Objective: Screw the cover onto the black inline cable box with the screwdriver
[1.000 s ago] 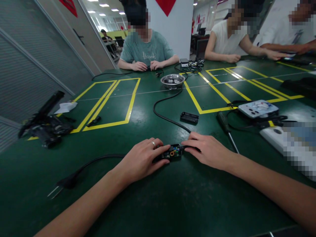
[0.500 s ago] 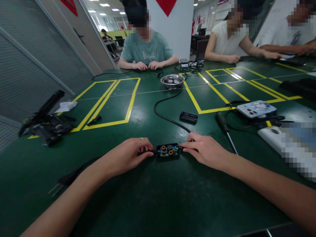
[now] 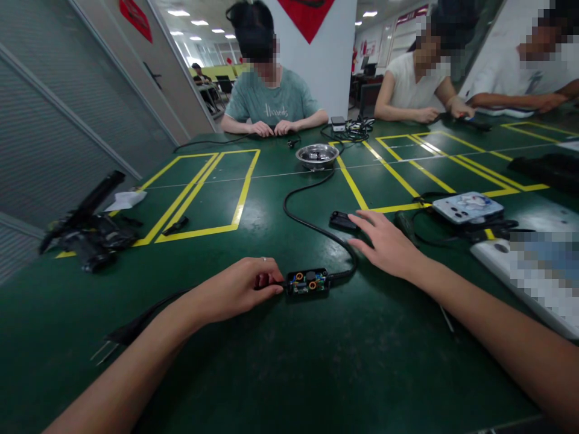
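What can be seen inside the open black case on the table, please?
Inside the open black case are two orange rings, a dark round part and small coloured parts. Whatever lies beneath them is covered and cannot be seen.

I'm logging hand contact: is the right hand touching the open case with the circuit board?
Apart. The head view shows table and cord between the right hand and the open case.

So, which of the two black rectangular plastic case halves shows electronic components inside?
The black plastic half beside the left hand: two orange rings sit among its components. The other black half, partly hidden by the right hand, shows none.
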A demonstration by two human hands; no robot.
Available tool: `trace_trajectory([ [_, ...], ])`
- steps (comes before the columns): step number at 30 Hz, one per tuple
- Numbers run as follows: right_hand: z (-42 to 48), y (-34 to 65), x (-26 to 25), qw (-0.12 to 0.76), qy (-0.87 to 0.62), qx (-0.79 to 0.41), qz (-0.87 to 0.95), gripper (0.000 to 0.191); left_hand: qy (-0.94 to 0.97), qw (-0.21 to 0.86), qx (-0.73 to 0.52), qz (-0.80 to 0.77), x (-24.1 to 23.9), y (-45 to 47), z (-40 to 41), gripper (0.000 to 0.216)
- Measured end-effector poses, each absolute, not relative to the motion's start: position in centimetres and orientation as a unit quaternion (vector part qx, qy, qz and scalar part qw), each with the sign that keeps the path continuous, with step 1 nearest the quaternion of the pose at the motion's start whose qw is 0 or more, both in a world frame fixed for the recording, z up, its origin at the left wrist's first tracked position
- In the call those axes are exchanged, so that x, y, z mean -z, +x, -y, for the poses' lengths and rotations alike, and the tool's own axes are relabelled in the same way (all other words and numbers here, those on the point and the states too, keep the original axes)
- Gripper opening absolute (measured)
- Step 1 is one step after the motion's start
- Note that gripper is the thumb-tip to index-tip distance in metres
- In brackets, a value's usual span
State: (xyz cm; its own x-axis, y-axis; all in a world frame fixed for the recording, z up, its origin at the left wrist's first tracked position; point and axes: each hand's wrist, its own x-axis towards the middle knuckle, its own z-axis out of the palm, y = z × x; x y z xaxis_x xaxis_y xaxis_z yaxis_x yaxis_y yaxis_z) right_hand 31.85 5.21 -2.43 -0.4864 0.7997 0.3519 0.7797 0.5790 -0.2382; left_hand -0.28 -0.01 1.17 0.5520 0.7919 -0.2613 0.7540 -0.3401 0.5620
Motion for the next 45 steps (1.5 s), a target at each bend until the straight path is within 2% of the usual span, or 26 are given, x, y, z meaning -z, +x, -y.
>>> trace_trajectory([
  [2,-6.2,32.3,3.3,0.174,-0.471,-0.009,0.865,0.059,0.81,0.336,-0.02,-0.481,-1.2,-0.4,0.0,0.024],
  [4,-6.4,32.4,3.7,0.15,-0.475,0.003,0.867,0.052,0.802,0.347,-0.01,-0.486,-1.3,-0.5,0.0,0.025],
  [8,-5.4,32.1,3.5,0.163,-0.501,0.031,0.849,0.036,0.791,0.369,0.001,-0.488,-1.5,-0.6,-0.1,0.025],
  [12,-4.8,32.1,3.3,0.182,-0.522,0.001,0.834,0.034,0.786,0.376,0.004,-0.49,-1.5,-0.8,-0.3,0.026],
  [17,-5.0,32.2,3.0,0.278,-0.553,-0.094,0.78,0.034,0.779,0.387,0.003,-0.493,-1.1,-0.9,-0.6,0.026],
  [25,-5.7,32.4,2.7,0.492,-0.552,-0.211,0.639,0.037,0.776,0.393,-0.009,-0.493,-0.6,-1.0,-0.7,0.026],
  [31,-5.0,31.9,1.7,0.569,-0.493,-0.267,0.601,0.042,0.776,0.398,-0.008,-0.49,-0.6,-1.0,-0.7,0.028],
  [34,-3.7,31.1,1.1,0.557,-0.467,-0.305,0.615,0.035,0.777,0.402,-0.012,-0.484,-0.5,-1.1,-0.7,0.028],
  [40,-0.6,29.1,1.4,0.457,-0.351,-0.421,0.7,0.045,0.778,0.408,-0.022,-0.477,-0.4,-1.1,-0.8,0.027],
  [45,0.4,28.2,1.7,0.412,-0.328,-0.431,0.733,0.046,0.783,0.403,-0.02,-0.473,-0.9,-1.1,-0.7,0.027],
])
